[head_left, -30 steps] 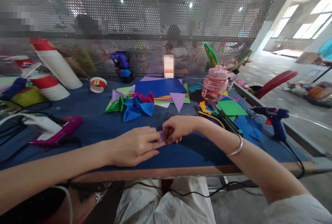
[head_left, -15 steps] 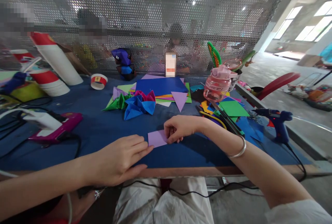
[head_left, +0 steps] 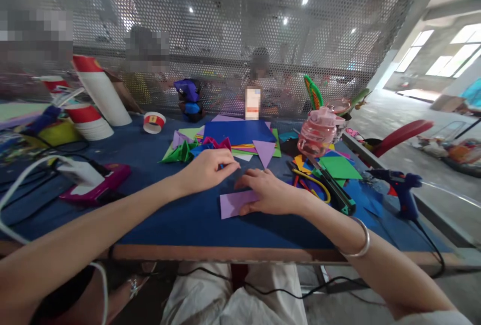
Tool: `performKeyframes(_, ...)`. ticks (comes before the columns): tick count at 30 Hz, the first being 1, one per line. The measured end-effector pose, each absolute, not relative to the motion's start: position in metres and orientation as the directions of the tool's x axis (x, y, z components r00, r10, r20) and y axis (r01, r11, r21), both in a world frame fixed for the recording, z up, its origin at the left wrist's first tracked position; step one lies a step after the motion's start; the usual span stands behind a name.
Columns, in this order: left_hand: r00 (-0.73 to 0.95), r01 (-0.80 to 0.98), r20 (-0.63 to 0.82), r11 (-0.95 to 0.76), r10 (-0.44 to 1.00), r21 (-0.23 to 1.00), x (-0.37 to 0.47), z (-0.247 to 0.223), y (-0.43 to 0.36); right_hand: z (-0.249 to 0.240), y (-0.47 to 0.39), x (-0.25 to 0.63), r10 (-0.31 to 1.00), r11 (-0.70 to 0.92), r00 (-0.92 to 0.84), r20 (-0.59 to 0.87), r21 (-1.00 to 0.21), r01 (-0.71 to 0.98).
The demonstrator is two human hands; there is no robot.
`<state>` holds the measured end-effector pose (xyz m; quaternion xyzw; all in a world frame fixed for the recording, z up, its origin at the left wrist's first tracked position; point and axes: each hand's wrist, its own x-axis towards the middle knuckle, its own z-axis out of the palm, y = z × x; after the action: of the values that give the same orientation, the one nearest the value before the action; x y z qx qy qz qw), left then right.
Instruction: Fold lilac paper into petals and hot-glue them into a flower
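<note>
A folded lilac paper rectangle [head_left: 230, 205] lies flat on the blue table near the front edge. My right hand [head_left: 266, 192] rests over its right end, thumb on the paper and fingers spread apart. My left hand [head_left: 210, 168] is raised beyond the paper, fingertips pinched together; anything small between them is hidden. Behind it sit folded origami pieces, one green [head_left: 180, 153], one magenta [head_left: 220, 143] and one blue, partly covered by the hand. A lilac paper triangle [head_left: 264, 152] lies beyond my right hand.
Stacked coloured sheets [head_left: 238, 133] lie at the back. To the right are a pink bottle [head_left: 317, 132], yellow-handled scissors [head_left: 319, 184], a green-black cutter [head_left: 336, 187] and a glue gun [head_left: 404, 187]. At left stand paper cups [head_left: 88, 122] and a magenta power strip [head_left: 112, 179] with cables.
My left hand has left the paper's left edge and moved up and right, its fingers now pinched. My right hand has opened from a curled grip and spread over the paper.
</note>
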<state>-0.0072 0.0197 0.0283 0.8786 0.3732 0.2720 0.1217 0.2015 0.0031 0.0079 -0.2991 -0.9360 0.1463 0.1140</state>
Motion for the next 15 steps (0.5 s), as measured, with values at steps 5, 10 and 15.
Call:
performKeyframes(5,0.461,0.427,0.135,-0.353,0.877,0.833,-0.006,0.0,0.03,-0.006,0.008,0.201,0.589,0.791,-0.788,0.179,-0.33,0.516)
performKeyframes(10,0.527,0.25,-0.024,-0.128,0.85,0.96,-0.013,-0.008,0.021,-0.011,0.007,0.195,0.557,0.811,-0.756,0.344,-0.42,0.407)
performKeyframes(15,0.683,0.153,-0.122,0.023,0.72,0.988,-0.013,-0.004,0.014,-0.016,0.003,0.191,0.536,0.844,-0.641,0.55,-0.359,0.398)
